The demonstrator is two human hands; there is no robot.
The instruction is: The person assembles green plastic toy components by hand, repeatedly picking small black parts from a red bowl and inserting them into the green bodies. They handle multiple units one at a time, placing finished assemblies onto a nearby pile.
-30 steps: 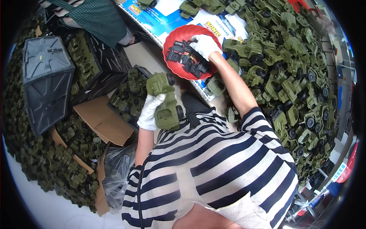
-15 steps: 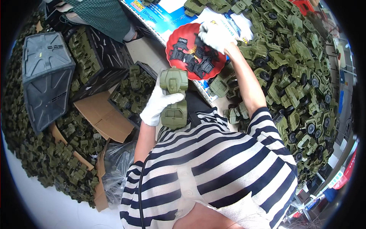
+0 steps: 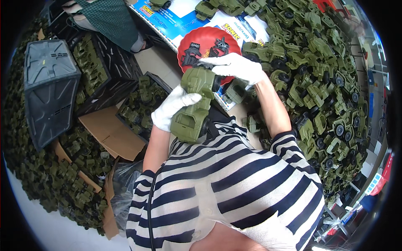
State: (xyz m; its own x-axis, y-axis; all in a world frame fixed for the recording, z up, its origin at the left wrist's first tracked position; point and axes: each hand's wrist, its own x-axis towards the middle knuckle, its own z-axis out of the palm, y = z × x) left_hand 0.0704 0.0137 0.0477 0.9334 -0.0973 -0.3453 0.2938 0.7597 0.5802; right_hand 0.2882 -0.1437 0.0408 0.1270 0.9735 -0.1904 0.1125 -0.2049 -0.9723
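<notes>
Lt-grey flr (image 3: 158,63) beside blue-covered tbl (image 3: 163,34)

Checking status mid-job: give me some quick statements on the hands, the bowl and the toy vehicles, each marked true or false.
1. The left hand holds a green toy vehicle. True.
2. The right hand is bare. False: it is gloved in white.
3. The red bowl is empty. False: black parts lie in it.
4. A heap of green toy vehicles fills much of the picture's right side. True.
5. The brown cardboard lies right of the bowl. False: it lies to the left.
</notes>
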